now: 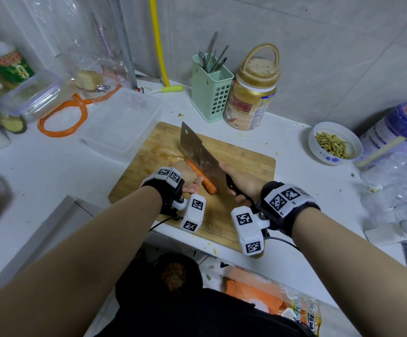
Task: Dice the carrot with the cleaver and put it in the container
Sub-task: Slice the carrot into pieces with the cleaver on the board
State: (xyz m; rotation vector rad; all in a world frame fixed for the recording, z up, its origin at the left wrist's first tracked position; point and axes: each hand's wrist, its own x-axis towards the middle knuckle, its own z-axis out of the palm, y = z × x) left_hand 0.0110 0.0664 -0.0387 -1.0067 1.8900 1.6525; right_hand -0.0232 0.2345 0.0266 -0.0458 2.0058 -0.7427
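Observation:
An orange carrot (pixel 206 180) lies lengthwise on the wooden cutting board (pixel 246 164). My left hand (pixel 189 177) holds it from the left, fingers curled over its middle. My right hand (pixel 240 181) grips the black handle of the cleaver (pixel 197 148). The wide steel blade stands on edge right along the carrot's right side, tip pointing away from me. A clear, shallow plastic container (pixel 122 120) sits on the counter just left of the board's far end.
A green utensil holder (pixel 209 93) and a gold-lidded jar (pixel 253 93) stand behind the board. A white bowl of dried greens (pixel 335 143) is at the right, with clear plastic bottles (pixel 392 190) beyond. An orange hose loop (pixel 64 117) lies at the left.

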